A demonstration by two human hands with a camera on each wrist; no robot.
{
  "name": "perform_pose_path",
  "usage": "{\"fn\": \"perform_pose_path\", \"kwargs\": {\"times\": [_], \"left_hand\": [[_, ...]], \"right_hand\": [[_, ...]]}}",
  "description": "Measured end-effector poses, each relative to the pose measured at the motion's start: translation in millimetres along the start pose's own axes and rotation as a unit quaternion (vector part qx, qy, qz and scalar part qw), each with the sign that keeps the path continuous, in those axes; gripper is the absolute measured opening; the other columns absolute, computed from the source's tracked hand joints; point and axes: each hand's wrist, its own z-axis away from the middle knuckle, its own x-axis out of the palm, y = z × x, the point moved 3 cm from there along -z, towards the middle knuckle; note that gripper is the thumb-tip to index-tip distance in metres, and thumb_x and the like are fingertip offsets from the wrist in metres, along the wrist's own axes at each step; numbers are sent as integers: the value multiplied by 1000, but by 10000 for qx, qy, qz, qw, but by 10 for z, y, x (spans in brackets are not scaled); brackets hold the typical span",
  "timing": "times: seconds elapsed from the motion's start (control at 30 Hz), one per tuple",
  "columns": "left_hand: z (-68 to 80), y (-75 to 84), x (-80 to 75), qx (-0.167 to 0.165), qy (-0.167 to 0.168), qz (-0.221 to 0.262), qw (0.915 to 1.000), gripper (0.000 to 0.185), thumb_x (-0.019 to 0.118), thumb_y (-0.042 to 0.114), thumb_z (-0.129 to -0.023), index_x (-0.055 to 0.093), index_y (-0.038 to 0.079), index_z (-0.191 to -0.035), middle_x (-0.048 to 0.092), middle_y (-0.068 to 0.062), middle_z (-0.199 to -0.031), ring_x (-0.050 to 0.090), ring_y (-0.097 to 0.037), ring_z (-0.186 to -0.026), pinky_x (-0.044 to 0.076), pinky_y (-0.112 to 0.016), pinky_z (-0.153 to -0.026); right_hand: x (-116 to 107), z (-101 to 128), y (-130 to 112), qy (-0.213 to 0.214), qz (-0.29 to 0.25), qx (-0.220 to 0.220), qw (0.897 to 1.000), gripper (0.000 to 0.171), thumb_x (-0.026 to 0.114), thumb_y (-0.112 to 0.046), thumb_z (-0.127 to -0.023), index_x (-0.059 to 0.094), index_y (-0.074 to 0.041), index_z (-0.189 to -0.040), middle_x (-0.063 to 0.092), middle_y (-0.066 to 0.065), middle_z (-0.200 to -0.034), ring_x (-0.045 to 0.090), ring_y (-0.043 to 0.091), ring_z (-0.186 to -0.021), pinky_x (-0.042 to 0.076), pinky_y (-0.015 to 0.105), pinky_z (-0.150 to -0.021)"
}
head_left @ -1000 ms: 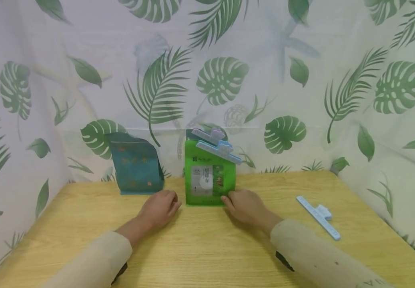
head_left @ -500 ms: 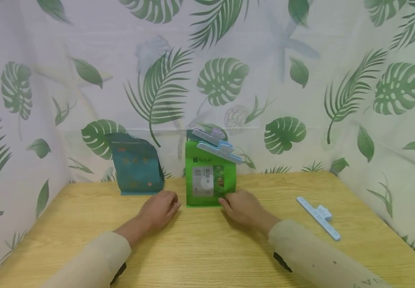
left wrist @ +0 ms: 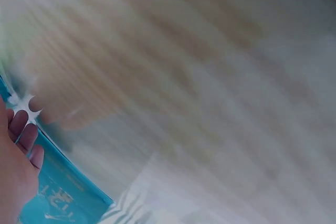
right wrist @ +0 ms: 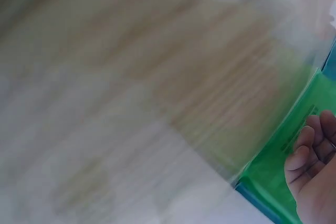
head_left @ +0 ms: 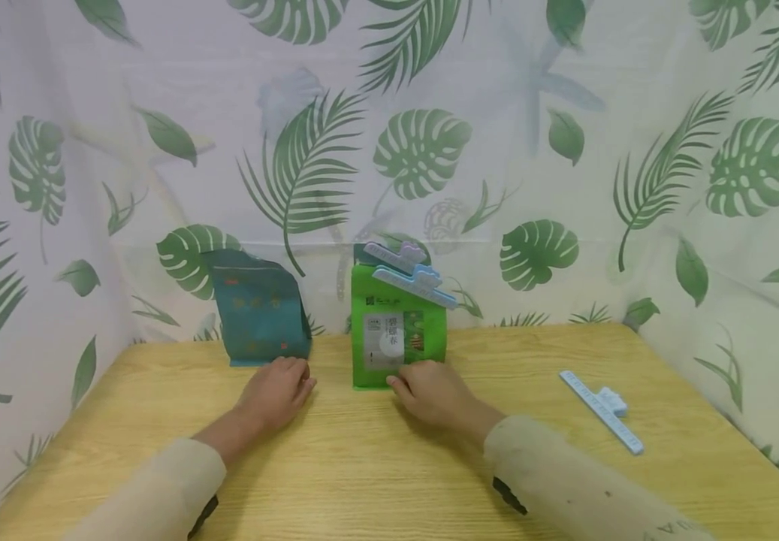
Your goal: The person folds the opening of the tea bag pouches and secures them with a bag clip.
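So both hands are flat-ish on the wooden table (head_left: 375,466) right now. The right hand (head_left: 433,392) sits at the bottom front edge of the green pouch (head_left: 399,338), fingers loosely bent against the foot of it — touching it, but I can't tell whether it's really pinching anything or just resting there. The right wrist view is blurry, though you can see fingers (right wrist: 307,148) lying on the green surface. The pouch stands upright near the back of the table, middle-ish, with two pale blue sealing clips (head_left: 411,276) clamped slantwise across its top. The left hand (head_left: 276,391) lies relaxed and holding nothing, just in front of the teal pouch (head_left: 261,308), which stands upright to the left of the green one — fingertips right by its base; the left wrist view shows fingers (left wrist: 23,129) beside the teal surface. A third clip (head_left: 602,409) lies flat on the table, well off to the right. Leaf-print curtain (head_left: 430,150) all around.
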Motion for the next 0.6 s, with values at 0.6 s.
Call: {"fn": "perform_pose_path", "kwargs": {"times": [0.6], "left_hand": [[144,-352,-71,-312,382,-57,9988,17,60,23,-99,59,10,-89,61,-4,-81,60,-26,-81,49,-45,-78]], "right_hand": [[134,-174,-408,-208,-21,-370,9991,35,50,-33,-104,52,-19,-72,48,-6,-64,46,8,-58,43,28,-56]]}}
